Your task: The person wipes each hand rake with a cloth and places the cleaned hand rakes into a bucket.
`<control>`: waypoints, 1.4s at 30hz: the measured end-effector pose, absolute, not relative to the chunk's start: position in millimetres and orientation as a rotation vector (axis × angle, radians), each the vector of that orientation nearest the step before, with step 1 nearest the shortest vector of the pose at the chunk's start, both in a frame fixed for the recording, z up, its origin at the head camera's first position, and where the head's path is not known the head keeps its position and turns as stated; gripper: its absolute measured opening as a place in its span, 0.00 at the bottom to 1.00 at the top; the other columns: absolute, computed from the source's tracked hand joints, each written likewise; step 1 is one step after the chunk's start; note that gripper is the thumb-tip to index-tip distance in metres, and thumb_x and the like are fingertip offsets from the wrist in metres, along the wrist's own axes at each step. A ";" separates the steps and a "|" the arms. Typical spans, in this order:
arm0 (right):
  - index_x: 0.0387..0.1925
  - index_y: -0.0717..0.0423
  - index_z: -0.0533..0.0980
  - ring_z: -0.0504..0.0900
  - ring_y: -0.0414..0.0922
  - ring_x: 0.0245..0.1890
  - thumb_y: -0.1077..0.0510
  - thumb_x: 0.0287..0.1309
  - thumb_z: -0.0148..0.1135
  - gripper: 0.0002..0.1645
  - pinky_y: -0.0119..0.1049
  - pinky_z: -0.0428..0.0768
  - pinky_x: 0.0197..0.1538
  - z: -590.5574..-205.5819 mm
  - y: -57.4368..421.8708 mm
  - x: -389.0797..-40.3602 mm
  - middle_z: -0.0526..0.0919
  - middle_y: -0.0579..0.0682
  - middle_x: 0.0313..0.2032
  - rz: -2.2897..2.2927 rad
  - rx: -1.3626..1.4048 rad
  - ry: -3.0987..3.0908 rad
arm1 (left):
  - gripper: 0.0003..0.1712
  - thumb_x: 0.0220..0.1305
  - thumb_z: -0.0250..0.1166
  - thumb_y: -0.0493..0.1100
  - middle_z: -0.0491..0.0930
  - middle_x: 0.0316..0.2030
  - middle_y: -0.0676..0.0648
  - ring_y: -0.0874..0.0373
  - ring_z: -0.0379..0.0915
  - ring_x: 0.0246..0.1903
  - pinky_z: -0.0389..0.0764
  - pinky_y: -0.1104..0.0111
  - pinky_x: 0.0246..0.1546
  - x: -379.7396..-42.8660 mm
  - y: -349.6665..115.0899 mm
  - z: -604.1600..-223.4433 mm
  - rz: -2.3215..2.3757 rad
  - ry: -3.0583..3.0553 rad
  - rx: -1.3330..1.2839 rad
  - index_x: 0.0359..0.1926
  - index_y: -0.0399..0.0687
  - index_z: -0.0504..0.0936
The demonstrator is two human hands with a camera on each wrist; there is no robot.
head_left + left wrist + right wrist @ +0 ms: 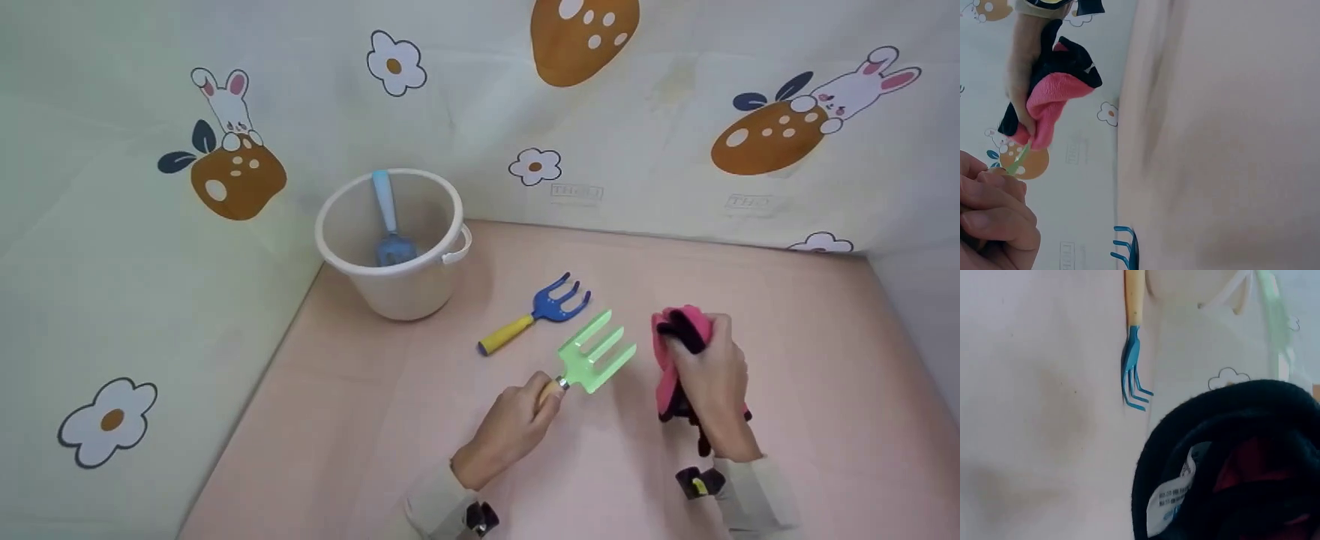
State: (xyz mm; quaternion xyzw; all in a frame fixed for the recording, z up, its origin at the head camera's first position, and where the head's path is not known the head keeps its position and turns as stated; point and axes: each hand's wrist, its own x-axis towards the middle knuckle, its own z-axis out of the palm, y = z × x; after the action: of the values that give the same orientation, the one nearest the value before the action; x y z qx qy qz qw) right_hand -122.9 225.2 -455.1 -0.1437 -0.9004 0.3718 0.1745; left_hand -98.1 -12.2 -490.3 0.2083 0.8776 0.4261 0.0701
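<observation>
Rabbit-printed sheeting [480,112] rose behind a pinkish surface [375,427]. From the head, the left hand [510,424] had its fingers curled round a green fork [579,365]; the right hand [716,375] gripped a pink-and-black cloth bundle [666,394] to its right. A blue-headed rake [551,307] lay near, a bucket [405,292] beyond. Left wrist: fingers wrapped the handle. Right wrist: a white label [1168,503] showed inside the bundle.

Faint, soft shadows are cast on the pink surface [817,360]; a label [1168,503] is blurred, lower centre, right wrist view.
</observation>
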 end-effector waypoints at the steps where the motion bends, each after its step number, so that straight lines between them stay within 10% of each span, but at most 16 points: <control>1: 0.48 0.61 0.65 0.77 0.53 0.31 0.51 0.56 0.61 0.24 0.35 0.70 0.29 -453.6 225.3 -121.0 0.78 0.62 0.34 1.072 -0.417 -2.519 | 0.14 0.72 0.44 0.49 0.59 0.16 0.59 0.71 0.54 0.13 0.56 0.82 0.12 -98.8 -13.2 -491.7 1.285 2.636 0.607 0.36 0.46 0.70; 7: 0.48 0.61 0.67 0.77 0.50 0.33 0.60 0.54 0.62 0.21 0.25 0.73 0.31 -444.0 202.4 -110.3 0.80 0.60 0.38 1.260 -0.242 -2.461 | 0.14 0.72 0.45 0.50 0.59 0.16 0.59 0.70 0.54 0.14 0.57 0.80 0.13 -99.0 -11.0 -494.2 1.264 2.608 0.550 0.37 0.46 0.70; 17: 0.46 0.60 0.72 0.82 0.52 0.33 0.59 0.47 0.71 0.24 0.48 0.81 0.38 -453.6 160.4 -100.1 0.83 0.59 0.35 1.001 0.089 -2.557 | 0.14 0.71 0.46 0.50 0.59 0.18 0.58 0.70 0.55 0.16 0.59 0.78 0.16 -96.4 -0.6 -486.0 1.282 2.610 0.566 0.37 0.46 0.70; 42: 0.47 0.62 0.67 0.78 0.52 0.42 0.68 0.39 0.73 0.32 0.51 0.77 0.46 -479.1 169.5 -100.9 0.78 0.58 0.42 1.037 0.219 -2.514 | 0.15 0.71 0.48 0.51 0.61 0.21 0.57 0.69 0.57 0.18 0.60 0.78 0.17 -102.8 0.8 -491.0 1.662 2.482 0.440 0.37 0.44 0.71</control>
State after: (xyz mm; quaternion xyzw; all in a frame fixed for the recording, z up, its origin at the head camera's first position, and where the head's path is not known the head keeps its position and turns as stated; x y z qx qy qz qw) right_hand -100.9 169.5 -479.1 0.0784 -0.9019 0.3719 0.2051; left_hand -102.8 0.8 -491.0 0.1455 0.8206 0.5493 0.0612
